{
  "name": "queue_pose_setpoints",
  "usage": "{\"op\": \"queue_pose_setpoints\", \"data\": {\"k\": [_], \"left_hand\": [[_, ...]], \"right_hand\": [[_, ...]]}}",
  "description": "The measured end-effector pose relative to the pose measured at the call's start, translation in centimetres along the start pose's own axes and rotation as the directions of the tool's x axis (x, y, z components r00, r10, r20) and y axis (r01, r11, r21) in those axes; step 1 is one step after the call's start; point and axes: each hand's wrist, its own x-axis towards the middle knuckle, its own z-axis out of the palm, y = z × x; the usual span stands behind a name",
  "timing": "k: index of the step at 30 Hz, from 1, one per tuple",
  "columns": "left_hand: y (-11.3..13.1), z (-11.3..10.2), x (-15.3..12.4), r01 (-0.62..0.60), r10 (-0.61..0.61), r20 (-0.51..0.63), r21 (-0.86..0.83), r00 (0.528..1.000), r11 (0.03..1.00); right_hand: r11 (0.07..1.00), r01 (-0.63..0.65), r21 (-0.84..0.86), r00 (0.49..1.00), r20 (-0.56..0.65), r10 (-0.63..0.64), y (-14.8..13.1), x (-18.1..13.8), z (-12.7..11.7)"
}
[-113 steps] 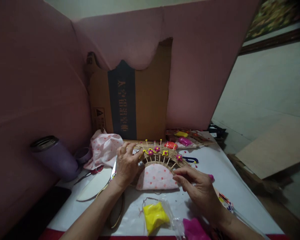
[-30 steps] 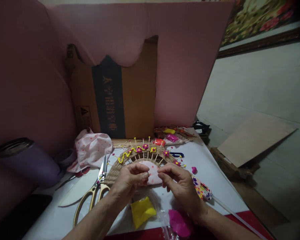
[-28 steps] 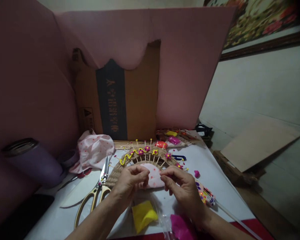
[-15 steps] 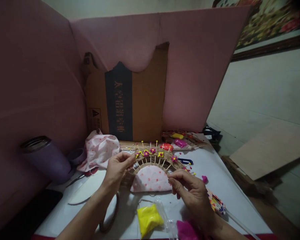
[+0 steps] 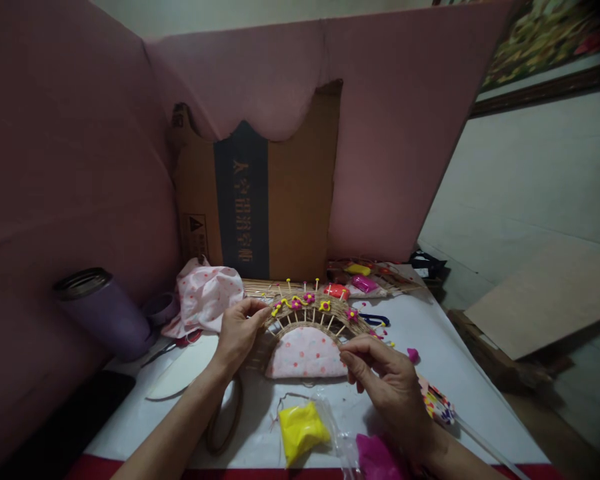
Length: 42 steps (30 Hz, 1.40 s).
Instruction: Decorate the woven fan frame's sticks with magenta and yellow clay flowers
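A fan-shaped craft (image 5: 307, 353) stands above the white sheet in the middle of the view. It has a half-round of pink dotted cloth, wooden sticks, and an arched band of twine (image 5: 337, 305) bearing magenta and yellow clay flowers. My left hand (image 5: 243, 333) pinches the band's left end between thumb and fingers. At the cloth's right edge, my right hand (image 5: 383, 377) is closed in a pinch; whatever lies between its fingertips is too small to make out. Below the craft lie a yellow clay packet (image 5: 303, 430) and a magenta clay packet (image 5: 377, 459).
A purple tumbler (image 5: 105, 320), a roll of tape (image 5: 160, 309) and bunched dotted cloth (image 5: 207, 293) stand at the left. Scissors (image 5: 167, 348) lie by a white cut piece (image 5: 183, 373). Cardboard (image 5: 300, 200) leans behind. A magenta clay lump (image 5: 413, 355) is at the right.
The whole view has shifted slightly, so things appear a little further right and higher. Both hands keep their pinches at the same places by the craft.
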Motion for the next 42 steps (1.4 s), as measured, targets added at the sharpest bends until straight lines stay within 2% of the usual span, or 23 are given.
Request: {"op": "queue_pose_setpoints", "data": {"k": [7,12,17,23,30,42], "left_hand": [[-0.3,-0.1,0.1,-0.015,0.014,0.013,0.044,1.000,0.999],[-0.5,0.0,0.5,-0.140,0.143,-0.001,0.192,0.990,0.971],[-0.7,-0.1,1.1,-0.332,0.336,0.057,0.374,0.940,0.866],[-2.1,-0.1,1.9,-0.464,0.473,0.148,0.577,0.868,0.672],[-2.4,0.2,1.9,-0.484,0.491,0.188,0.644,0.851,0.593],[-2.5,0.1,2.1,-0.472,0.486,0.166,0.629,0.858,0.618]], "right_hand": [[1.000,0.002,0.009,1.000,-0.001,-0.002,-0.3,0.0,0.0],[1.000,-0.004,0.011,1.000,-0.003,0.004,-0.3,0.0,-0.1],[1.000,-0.005,-0.011,1.000,0.002,0.005,-0.3,0.1,-0.1],[1.000,0.000,-0.006,1.000,0.003,0.000,-0.1,0.1,-0.2],[1.000,0.002,-0.003,1.000,0.005,-0.002,0.1,0.0,-0.2],[1.000,0.005,-0.010,1.000,0.009,-0.005,0.2,0.0,-0.2]]}}
